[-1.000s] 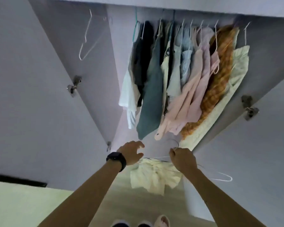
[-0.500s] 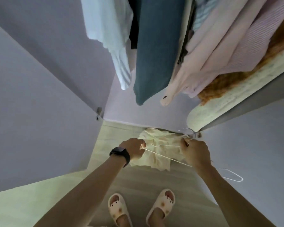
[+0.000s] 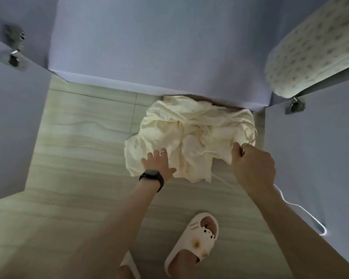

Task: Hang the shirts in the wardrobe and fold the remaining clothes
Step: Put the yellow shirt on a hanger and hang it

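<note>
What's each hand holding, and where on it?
Right hand grips the white wire hanger near its hook. Left hand holds nothing; it rests flat on the cream shirt.

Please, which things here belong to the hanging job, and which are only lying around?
For the job: cream shirt on the floor; white hanger, gripped by the right hand; left hand, resting on the shirt.
Just around: slipper; door hinge; patterned garment hanging top right.
</note>
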Demonstrator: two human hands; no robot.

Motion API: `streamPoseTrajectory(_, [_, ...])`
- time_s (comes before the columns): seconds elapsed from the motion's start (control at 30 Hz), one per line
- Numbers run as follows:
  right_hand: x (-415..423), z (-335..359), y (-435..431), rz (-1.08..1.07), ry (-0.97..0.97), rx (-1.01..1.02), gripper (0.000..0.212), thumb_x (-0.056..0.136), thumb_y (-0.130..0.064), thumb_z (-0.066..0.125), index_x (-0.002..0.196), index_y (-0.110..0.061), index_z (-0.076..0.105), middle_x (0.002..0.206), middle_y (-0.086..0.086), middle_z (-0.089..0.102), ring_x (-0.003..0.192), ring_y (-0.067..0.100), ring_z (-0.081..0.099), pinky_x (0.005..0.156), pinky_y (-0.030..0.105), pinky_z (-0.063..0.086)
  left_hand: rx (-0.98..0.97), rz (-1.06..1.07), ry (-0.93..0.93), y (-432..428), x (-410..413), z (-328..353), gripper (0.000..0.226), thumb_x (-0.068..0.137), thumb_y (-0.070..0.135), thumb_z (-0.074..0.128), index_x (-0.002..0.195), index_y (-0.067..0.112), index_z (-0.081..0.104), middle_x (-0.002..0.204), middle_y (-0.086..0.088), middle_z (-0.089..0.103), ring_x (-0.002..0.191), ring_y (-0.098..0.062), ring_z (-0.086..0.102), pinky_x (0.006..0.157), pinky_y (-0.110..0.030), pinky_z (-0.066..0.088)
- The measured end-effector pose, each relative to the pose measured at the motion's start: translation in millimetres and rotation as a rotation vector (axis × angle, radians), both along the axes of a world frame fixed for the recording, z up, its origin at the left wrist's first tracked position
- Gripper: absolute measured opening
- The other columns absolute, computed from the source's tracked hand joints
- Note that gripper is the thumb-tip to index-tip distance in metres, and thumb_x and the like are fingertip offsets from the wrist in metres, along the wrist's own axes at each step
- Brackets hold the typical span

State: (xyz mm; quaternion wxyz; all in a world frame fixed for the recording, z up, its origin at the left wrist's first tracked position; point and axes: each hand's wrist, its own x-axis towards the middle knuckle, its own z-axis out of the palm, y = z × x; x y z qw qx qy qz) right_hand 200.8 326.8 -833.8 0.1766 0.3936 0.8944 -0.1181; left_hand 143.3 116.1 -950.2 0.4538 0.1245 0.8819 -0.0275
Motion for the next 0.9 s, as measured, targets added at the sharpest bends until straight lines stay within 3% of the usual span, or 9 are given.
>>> streamPoseTrajectory(0.13, [3, -4, 7, 0.008, 0.018, 0.02, 0.047, 0.103, -0.042, 0.039, 0.067, -0.013, 0.05, 0.064, 0.009, 0.057, 0.067, 0.033, 0.057, 0.063, 0.038, 0.047, -0.007, -0.097, 0.073, -1, 0, -21, 0.036, 0.106, 0.027, 0.041, 0.14, 0.019, 0.045, 0.133, -0.002, 0.056, 0.122, -0.027, 0.052, 0.098, -0.043, 0.041])
streamPoseTrajectory(0.27, [-3, 28, 6, -0.04, -0.024, 0.014, 0.05, 0.105, -0.044, 0.035, 0.076, -0.01, 0.057, 0.067, 0.009, 0.057, 0.071, 0.036, 0.057, 0.063, 0.035, 0.038, 0.192, 0.107, 0.0, -8, -12, 35, 0.035, 0.107, 0.032, 0.037, 0.138, 0.02, 0.049, 0.131, -0.005, 0.061, 0.118, -0.029, 0.057, 0.093, -0.04, 0.046])
streamPoseTrajectory(0.37, [-5, 102, -11, -0.079, -0.011, -0.022, 0.049, 0.105, -0.043, 0.035, 0.089, -0.006, 0.063, 0.079, 0.015, 0.066, 0.082, 0.04, 0.063, 0.066, 0.035, 0.037, 0.366, 0.225, -0.017, -21, -32, 134, 0.034, 0.107, 0.031, 0.039, 0.136, 0.02, 0.052, 0.131, -0.008, 0.061, 0.117, -0.029, 0.058, 0.09, -0.036, 0.048])
streamPoseTrajectory(0.47, [-1, 174, -28, -0.091, 0.016, -0.091, 0.035, 0.102, -0.039, 0.045, 0.097, -0.007, 0.059, 0.086, 0.012, 0.068, 0.086, 0.036, 0.066, 0.067, 0.034, 0.04, 0.494, 0.236, -0.022, -30, -49, 231, 0.028, 0.106, 0.032, 0.043, 0.126, 0.021, 0.06, 0.116, -0.003, 0.068, 0.106, -0.025, 0.062, 0.08, -0.028, 0.042])
streamPoseTrajectory(0.6, [-6, 338, -50, -0.053, 0.127, -0.145, 0.024, 0.096, -0.032, 0.056, 0.104, -0.009, 0.052, 0.096, 0.01, 0.069, 0.092, 0.034, 0.067, 0.076, 0.038, 0.049, 0.652, 0.278, 0.044, -37, -87, 435, 0.019, 0.102, 0.034, 0.052, 0.111, 0.024, 0.065, 0.094, 0.007, 0.066, 0.093, -0.021, 0.064, 0.08, -0.028, 0.046])
streamPoseTrajectory(0.7, [-8, 435, -64, 0.018, 0.169, -0.169, 0.023, 0.094, -0.032, 0.059, 0.106, -0.013, 0.051, 0.103, 0.004, 0.07, 0.098, 0.03, 0.067, 0.081, 0.036, 0.049, 0.726, 0.254, 0.06, -43, -102, 563, 0.013, 0.102, 0.036, 0.053, 0.102, 0.028, 0.064, 0.098, 0.004, 0.07, 0.093, -0.019, 0.064, 0.086, -0.032, 0.051])
streamPoseTrajectory(0.77, [-9, 500, -74, 0.029, 0.215, -0.21, 0.023, 0.093, -0.033, 0.061, 0.102, -0.02, 0.045, 0.104, 0.0, 0.069, 0.1, 0.027, 0.067, 0.083, 0.035, 0.048, 0.763, 0.218, 0.092, -50, -107, 647, 0.018, 0.102, 0.038, 0.053, 0.109, 0.028, 0.065, 0.107, 0.003, 0.069, 0.098, -0.018, 0.062, 0.09, -0.031, 0.049])
streamPoseTrajectory(0.9, [-1, 610, -110, 0.054, 0.314, -0.328, 0.039, 0.085, -0.045, 0.07, 0.108, -0.025, 0.046, 0.091, -0.012, 0.061, 0.095, 0.017, 0.065, 0.076, 0.03, 0.045, 0.858, 0.181, 0.131, -76, -99, 798, 0.024, 0.102, 0.037, 0.054, 0.116, 0.023, 0.067, 0.105, 0.009, 0.062, 0.093, -0.009, 0.056, 0.089, -0.023, 0.039])
